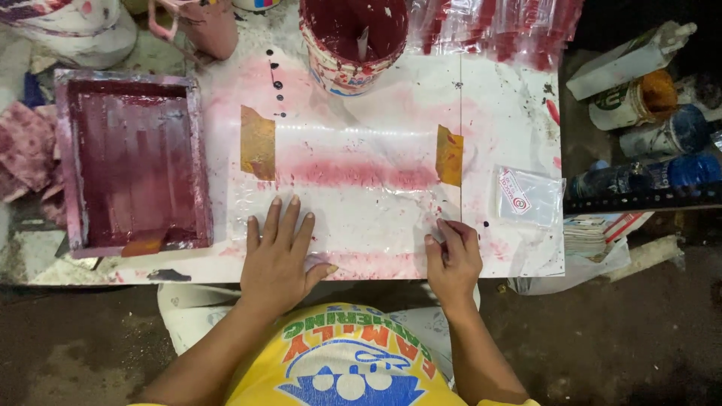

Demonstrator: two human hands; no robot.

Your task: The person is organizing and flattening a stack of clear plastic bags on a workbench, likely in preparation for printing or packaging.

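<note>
My left hand (280,254) lies flat, fingers spread, on a clear plastic sheet (353,188) that covers a white, red-stained board (511,113). My right hand (453,256) rests at the sheet's right lower edge with its fingers curled and pinched at the plastic there. Two yellowish tape strips (258,142) (449,156) hold the sheet at its left and right ends. A red smear of ink (361,174) runs across the sheet between them.
A wooden printing frame (134,162) stained red lies left of the board. A bucket of red ink (353,41) stands at the back. A small clear bag with a red print (526,197) lies right. Bottles and cans (647,105) crowd the right side; more bags (496,26) sit behind.
</note>
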